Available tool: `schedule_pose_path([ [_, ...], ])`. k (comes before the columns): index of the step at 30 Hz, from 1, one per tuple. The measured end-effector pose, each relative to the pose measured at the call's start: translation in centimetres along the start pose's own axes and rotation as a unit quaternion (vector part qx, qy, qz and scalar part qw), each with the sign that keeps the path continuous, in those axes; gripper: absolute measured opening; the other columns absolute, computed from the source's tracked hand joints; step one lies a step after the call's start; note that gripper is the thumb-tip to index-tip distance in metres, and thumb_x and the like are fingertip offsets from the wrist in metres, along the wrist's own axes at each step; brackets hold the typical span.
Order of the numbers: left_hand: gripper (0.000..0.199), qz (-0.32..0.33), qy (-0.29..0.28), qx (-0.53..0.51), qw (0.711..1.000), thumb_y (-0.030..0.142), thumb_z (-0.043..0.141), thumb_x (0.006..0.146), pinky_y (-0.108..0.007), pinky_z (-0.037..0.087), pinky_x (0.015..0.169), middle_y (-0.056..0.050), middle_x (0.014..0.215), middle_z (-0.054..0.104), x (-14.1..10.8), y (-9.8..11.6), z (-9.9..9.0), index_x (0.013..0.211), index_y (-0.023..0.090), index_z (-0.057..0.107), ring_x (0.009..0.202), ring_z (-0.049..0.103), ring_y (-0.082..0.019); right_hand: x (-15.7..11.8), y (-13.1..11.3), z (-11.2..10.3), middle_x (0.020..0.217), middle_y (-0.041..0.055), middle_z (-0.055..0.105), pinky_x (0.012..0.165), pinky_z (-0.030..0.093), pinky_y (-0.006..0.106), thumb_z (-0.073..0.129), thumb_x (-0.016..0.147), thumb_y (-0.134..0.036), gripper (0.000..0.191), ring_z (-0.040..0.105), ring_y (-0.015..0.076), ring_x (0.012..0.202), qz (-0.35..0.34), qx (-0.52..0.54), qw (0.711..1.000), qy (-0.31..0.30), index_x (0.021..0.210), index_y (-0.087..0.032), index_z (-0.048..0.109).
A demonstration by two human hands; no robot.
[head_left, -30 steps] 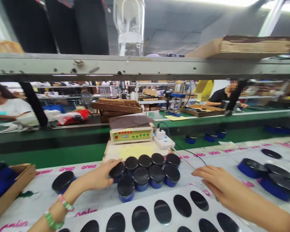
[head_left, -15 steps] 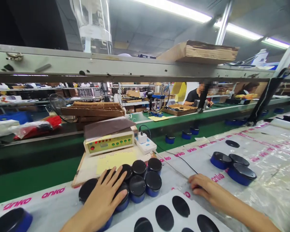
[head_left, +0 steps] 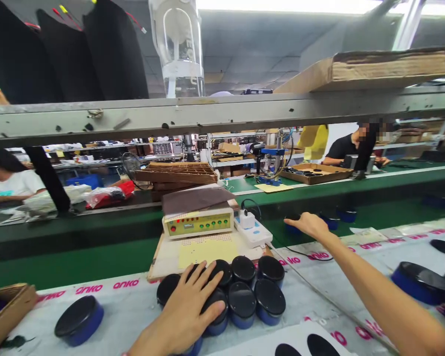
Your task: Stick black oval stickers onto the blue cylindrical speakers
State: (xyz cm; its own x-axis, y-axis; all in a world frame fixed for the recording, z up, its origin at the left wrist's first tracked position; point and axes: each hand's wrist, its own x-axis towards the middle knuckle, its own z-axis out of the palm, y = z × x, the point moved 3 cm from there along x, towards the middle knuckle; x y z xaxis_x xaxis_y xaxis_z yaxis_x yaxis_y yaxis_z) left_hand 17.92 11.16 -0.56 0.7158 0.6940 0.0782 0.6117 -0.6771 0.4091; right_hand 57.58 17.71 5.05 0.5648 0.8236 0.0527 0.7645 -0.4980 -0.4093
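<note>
A Factory Assembly Floor

A green conveyor line [head_left: 107,254] ran behind a plastic-covered bench [head_left: 128,309] where matching round black-and-blue units [head_left: 242,302] stood clustered near a control box [head_left: 198,224]. Beyond, stocked shelving [head_left: 232,162], a cardboard parts tray [head_left: 321,178] and people [head_left: 341,149] at stations marked it as a production workshop.

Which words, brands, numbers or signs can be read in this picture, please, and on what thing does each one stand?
"anko": printed in pink, repeated, on the white table sheet.
Clear container on the shelf: vertical lettering, too unclear to read surely.
Control box: panel markings too small to read.
Yellow paper: marks too small to read.
</note>
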Motion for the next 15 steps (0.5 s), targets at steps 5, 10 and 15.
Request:
schedule_pose_path([
  [5,0.046,-0.025,0.266,-0.374,0.888,0.055,0.045,0.089,-0.041,0.037,0.107,-0.004,0.142,0.039,-0.1,2.5,-2.7,0.127,0.029,0.048,0.131,0.036,-0.024,-8.7,-4.3,-3.2,0.1,0.0091,0.069,0.077,0.049,0.033,0.044,0.08,-0.067,0.062,0.062,0.0286,0.096,-0.167,0.072,0.982,-0.04,0.108,-0.015,0.065],
  [10,0.07,-0.003,0.035,-0.713,0.7,0.07,0.053,0.076,-0.04,0.051,0.087,-0.009,0.132,0.051,-0.7,9.7,-3.1,0.129,0.025,0.048,0.117,0.052,-0.03,-23.8,-9.2,-4.2,0.095,0.002,0.071,0.069,0.056,0.028,0.057,0.073,-0.066,0.056,0.067,0.0235,0.087,-0.415,0.226,0.866,-0.165,0.112,-0.026,0.064],
  [15,0.069,-0.091,0.008,-0.812,0.577,0.07,0.052,0.077,-0.036,0.054,0.073,-0.011,0.091,0.068,-2.7,10.7,-3.2,0.114,0.013,0.06,0.078,0.065,-0.021,-29.2,-9.0,-5.2,0.111,0.0054,0.067,0.076,0.057,0.025,0.035,0.095,-0.033,0.036,0.066,0.0194,0.098,-0.478,0.166,0.856,0.109,0.12,-0.025,0.059],
])
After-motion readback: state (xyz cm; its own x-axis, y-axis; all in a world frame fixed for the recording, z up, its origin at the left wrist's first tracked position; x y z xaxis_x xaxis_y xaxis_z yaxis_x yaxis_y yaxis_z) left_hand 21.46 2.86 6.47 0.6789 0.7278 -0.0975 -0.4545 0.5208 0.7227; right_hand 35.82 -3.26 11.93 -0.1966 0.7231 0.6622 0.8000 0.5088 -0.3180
